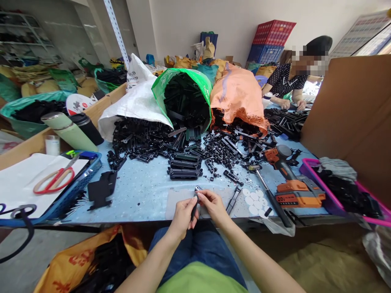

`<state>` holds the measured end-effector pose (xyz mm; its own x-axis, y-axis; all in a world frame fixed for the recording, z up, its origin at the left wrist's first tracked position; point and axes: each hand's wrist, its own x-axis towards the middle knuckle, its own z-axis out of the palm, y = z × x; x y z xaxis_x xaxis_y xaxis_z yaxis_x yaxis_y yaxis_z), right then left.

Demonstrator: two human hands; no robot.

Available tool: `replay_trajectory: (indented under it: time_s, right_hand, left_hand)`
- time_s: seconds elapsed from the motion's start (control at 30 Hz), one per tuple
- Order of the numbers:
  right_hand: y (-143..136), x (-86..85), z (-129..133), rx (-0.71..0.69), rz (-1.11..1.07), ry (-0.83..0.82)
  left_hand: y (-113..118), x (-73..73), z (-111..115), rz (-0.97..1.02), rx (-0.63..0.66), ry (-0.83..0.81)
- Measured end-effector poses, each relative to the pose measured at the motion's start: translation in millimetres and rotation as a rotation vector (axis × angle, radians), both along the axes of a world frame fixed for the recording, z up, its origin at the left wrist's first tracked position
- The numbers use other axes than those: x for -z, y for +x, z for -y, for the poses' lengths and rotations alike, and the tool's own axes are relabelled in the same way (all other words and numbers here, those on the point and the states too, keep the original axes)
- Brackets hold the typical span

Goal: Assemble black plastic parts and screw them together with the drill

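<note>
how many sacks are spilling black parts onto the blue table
3: a white sack on the left, a green sack in the middle and an orange sack on the right. Others may be hidden behind.

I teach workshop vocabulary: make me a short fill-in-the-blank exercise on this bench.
The left hand holds, beside the right hand, a small part coloured ____.
The open sack between the white sack and the orange sack is ____.
On the power tool, the number before "V" is ____.

Missing words: black; green; 20
</note>
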<state>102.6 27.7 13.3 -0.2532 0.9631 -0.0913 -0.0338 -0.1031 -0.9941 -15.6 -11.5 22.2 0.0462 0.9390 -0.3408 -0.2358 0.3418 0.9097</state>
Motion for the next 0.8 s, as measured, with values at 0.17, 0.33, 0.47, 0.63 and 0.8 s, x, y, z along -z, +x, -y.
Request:
replay_trajectory:
  time_s: [0.17, 0.33, 0.47, 0.63, 0.8]
  right_hand:
    - [13.1, -7.8, -11.3, 0.001, 0.539, 0.236]
    - [14.0, -14.1, -30.6, -0.28, 1.31, 0.325]
    - [10.3, -19.9, -36.4, -0.348, 1.321, 0.349]
    - [19.6, -38.5, -42.7, -0.337, 0.918, 0.291]
    - [22.8, -54.3, -39.6, -0.387, 0.39, 0.072]
  left_hand:
    - [-5.5, 0.1, -1.7, -0.035, -0.077, 0.0]
    - [-15.2, -0.3, -11.1, 0.033, -0.16, -0.052]
    - [-20.5, -2.2, -14.1, 0.229, -0.097, -0.068]
    - [-22.3, -12.0, -15.3, 0.489, -0.07, -0.147]
    - [-23.2, -20.1, -17.2, 0.64, -0.064, -0.229]
